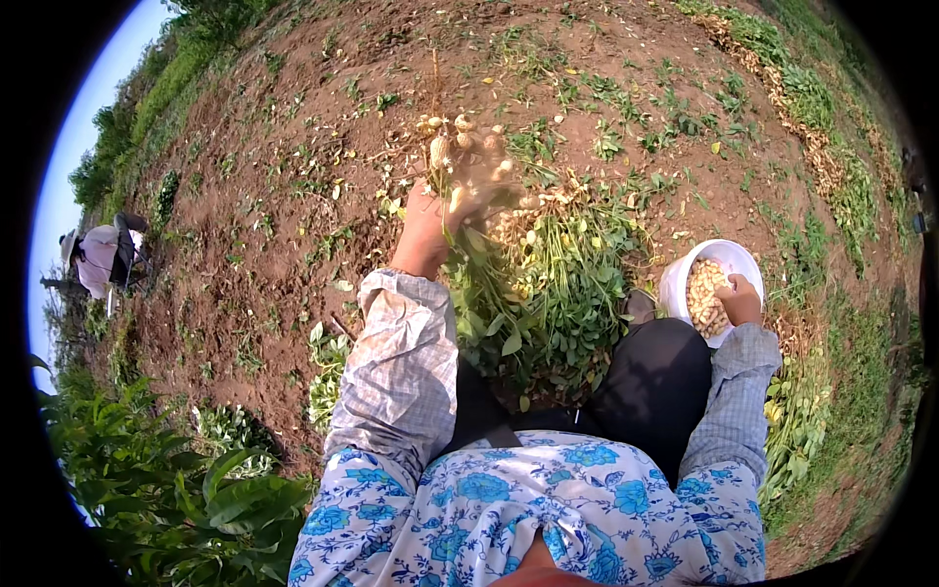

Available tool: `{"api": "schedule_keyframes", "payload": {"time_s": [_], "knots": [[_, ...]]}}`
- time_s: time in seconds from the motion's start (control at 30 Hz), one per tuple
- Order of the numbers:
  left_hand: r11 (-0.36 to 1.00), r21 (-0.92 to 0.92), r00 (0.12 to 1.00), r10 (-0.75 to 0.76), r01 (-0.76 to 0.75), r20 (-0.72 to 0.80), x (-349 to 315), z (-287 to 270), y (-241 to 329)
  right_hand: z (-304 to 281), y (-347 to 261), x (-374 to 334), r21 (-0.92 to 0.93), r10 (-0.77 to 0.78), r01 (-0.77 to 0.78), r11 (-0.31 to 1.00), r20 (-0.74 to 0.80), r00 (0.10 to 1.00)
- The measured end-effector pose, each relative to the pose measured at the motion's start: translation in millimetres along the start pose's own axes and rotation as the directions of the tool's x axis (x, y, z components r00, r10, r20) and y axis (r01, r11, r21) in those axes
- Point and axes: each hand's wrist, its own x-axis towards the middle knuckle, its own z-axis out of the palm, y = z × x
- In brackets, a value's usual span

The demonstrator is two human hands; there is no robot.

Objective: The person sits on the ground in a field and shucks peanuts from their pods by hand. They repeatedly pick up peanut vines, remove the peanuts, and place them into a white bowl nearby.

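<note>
At the far left, another person [98, 256] is bent low at the edge of the field, with leafy bushes [186, 494] nearer below. Bare brown soil [284, 196] dotted with loose leaves runs across to the left hand [426, 220], which is raised with its grip closed around a peanut plant [442, 152]. That plant's pods point up and away from the body, while leaves trail below the hand (part of the bunch is blurred). Just right of it, a pile of green plants [577, 293] lies in front of the lap, pods showing along its far edge. Further right, beside the knee [655, 377] in dark trousers, stands a white bucket [738, 260] holding picked peanuts [703, 296]. The right hand [741, 299] is at the bucket's mouth, over the peanuts; whether its grip is clamped on any, I cannot tell. Cut plants [794, 426] lie beyond the right sleeve.
</note>
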Motion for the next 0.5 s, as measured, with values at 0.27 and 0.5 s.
{"api": "schedule_keyframes", "payload": {"time_s": [0.27,0.5], "knots": [[0.993,0.116,0.995,-0.008,-0.004,0.101,-2,7,-7,-84,-258,-7,0.579,-0.399,0.358,0.732,-0.061,0.915],[0.932,0.353,0.982,0.017,-0.083,0.186,-2,21,-9,-38,-359,-15,0.791,-0.556,0.357,0.496,-0.026,0.83]]}}
